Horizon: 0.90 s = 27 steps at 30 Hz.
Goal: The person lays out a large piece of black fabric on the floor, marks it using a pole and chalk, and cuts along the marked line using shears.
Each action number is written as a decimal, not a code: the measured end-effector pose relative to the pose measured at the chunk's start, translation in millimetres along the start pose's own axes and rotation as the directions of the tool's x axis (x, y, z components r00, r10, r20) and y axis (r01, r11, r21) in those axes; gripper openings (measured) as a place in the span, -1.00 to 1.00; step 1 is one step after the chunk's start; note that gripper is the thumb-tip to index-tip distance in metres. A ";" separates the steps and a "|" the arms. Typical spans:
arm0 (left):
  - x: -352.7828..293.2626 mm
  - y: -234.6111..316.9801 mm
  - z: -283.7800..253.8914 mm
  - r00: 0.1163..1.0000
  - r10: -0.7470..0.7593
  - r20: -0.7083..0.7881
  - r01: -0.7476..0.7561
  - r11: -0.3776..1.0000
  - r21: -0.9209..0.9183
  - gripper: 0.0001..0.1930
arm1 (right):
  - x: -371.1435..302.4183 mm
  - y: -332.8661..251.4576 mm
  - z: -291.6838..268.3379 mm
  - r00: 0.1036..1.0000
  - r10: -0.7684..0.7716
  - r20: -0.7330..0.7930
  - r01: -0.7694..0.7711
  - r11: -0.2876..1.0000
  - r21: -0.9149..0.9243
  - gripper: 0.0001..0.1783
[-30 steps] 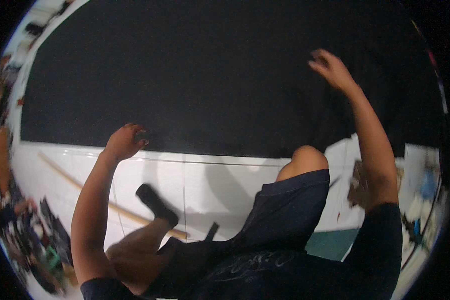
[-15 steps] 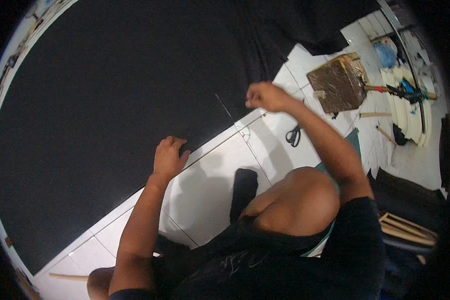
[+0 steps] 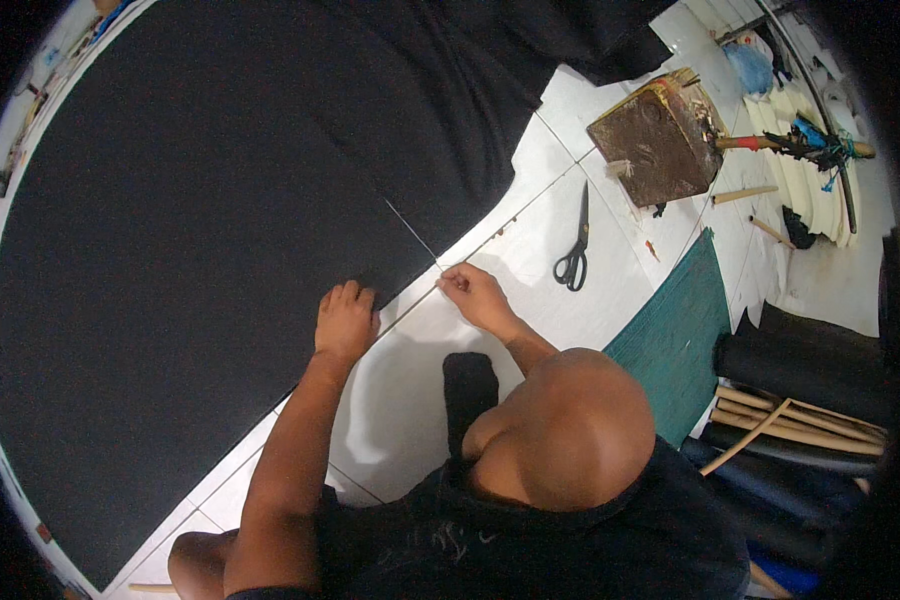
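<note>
A large sheet of black cloth point(image 3: 220, 220) lies spread over the white tiled floor. My left hand point(image 3: 347, 322) rests on the cloth near its edge, its fingers lying on the fabric. Just beyond that edge, my right hand point(image 3: 478, 298) is closed in a pinch; whatever sits between its fingertips is too small to make out. A thin pale line point(image 3: 410, 228) runs across the cloth down to the edge by these fingertips; whether it is a slit, a mark or a thread, I cannot tell. Black scissors point(image 3: 573, 262) lie on the tiles to the right, apart from both hands.
A brown dustpan-like box point(image 3: 655, 145) with a stick handle point(image 3: 755, 143) stands at the upper right. A green mat point(image 3: 675, 335) covers floor on the right. Beyond it lie dark fabric rolls point(image 3: 805, 350) and wooden sticks or tubes point(image 3: 810, 425). My bent knee point(image 3: 580, 425) is close to my right forearm.
My right hand has come down and left from above the cloth's edge, and its fingers are now pinched. My left hand stays on the cloth. The view has shifted, revealing more of the scissors and mat.
</note>
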<state>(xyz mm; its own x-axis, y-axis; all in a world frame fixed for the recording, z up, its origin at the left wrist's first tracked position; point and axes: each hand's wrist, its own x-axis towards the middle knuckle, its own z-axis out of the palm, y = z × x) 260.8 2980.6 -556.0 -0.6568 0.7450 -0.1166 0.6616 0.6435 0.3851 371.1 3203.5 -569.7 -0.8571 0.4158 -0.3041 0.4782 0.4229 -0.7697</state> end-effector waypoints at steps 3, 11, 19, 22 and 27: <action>2.9 -0.4 4.4 0.998 -0.010 0.060 0.007 0.999 0.047 -0.71 | 7.3 -0.2 3.2 1.000 -0.013 -0.003 0.013 0.999 0.033 -0.72; 6.9 -10.8 -0.8 0.993 -0.108 0.043 0.113 0.983 -0.143 -0.84 | 21.3 0.2 7.8 0.982 0.170 0.084 -0.182 0.970 0.161 -0.69; 9.1 -10.4 -3.8 0.981 -0.192 0.016 0.191 0.956 -0.223 -0.82 | 30.2 -6.1 16.9 0.995 0.086 -0.045 -0.082 0.993 0.084 -0.66; 10.1 -7.7 -5.7 0.974 -0.225 0.031 0.227 0.952 -0.206 -0.81 | 30.3 -4.6 18.6 0.995 0.025 -0.095 -0.025 1.000 0.005 -0.66; 12.1 -3.0 -2.1 0.974 -0.224 0.024 0.224 0.952 -0.208 -0.80 | 35.5 -0.3 25.1 0.989 0.049 -0.138 -0.054 0.998 -0.030 -0.70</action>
<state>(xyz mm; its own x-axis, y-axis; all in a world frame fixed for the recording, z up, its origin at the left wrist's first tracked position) 250.1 2987.4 -556.6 -0.7796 0.5857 -0.2220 0.4070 0.7431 0.5311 335.8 3198.0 -594.4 -0.7979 0.5431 -0.2613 0.5292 0.4238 -0.7350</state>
